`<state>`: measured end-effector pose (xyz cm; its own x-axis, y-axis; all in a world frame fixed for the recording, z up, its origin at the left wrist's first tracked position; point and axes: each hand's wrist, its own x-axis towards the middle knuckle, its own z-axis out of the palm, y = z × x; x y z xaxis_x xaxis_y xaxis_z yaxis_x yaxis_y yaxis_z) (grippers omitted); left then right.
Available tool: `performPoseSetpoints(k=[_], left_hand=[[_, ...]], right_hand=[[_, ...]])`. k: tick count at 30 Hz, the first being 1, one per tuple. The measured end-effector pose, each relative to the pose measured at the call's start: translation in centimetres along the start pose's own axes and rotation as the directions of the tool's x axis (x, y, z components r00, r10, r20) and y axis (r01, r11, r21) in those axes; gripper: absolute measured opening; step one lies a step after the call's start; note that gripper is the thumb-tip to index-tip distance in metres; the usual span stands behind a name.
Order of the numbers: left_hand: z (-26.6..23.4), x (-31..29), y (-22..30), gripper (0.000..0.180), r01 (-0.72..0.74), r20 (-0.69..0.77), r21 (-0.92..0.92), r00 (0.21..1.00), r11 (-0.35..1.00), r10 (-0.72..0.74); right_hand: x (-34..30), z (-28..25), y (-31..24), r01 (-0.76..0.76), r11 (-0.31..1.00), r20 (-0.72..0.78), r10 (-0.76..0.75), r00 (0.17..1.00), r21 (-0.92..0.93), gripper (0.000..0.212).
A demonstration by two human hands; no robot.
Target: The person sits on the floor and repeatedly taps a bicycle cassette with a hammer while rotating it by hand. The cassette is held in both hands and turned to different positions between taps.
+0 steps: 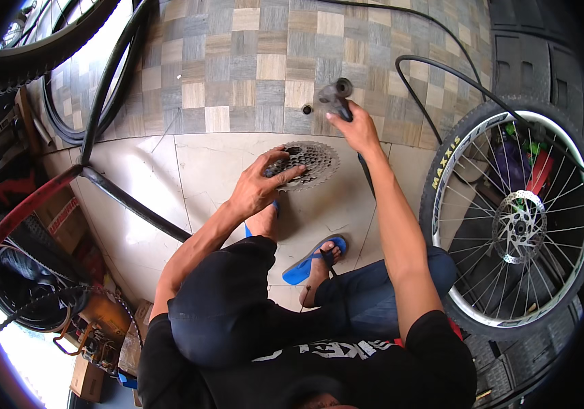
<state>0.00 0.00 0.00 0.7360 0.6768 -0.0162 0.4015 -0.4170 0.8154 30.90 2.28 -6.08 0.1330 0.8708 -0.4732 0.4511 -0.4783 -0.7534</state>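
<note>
The gears (320, 162) are already off the wheel (520, 227), held in the left grip (258, 183), while the right grip (360, 131) clutches a dark tool (335, 99).

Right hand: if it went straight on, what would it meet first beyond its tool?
Past the dark tool, the right hand seems free over the patterned floor, perhaps until the black hose near the upper edge; depth is unclear.
</note>
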Motion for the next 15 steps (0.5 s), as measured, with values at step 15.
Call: performPoseSetpoints(k=[15], left_hand=[[-0.7,2.6,-0.7,0.048,0.207,-0.039,-0.480,0.966,0.852,-0.257]], right_hand=[[-5.1,1.0,4.0,-0.325,0.881,-0.055,0.364,0.930,0.345,0.036]])
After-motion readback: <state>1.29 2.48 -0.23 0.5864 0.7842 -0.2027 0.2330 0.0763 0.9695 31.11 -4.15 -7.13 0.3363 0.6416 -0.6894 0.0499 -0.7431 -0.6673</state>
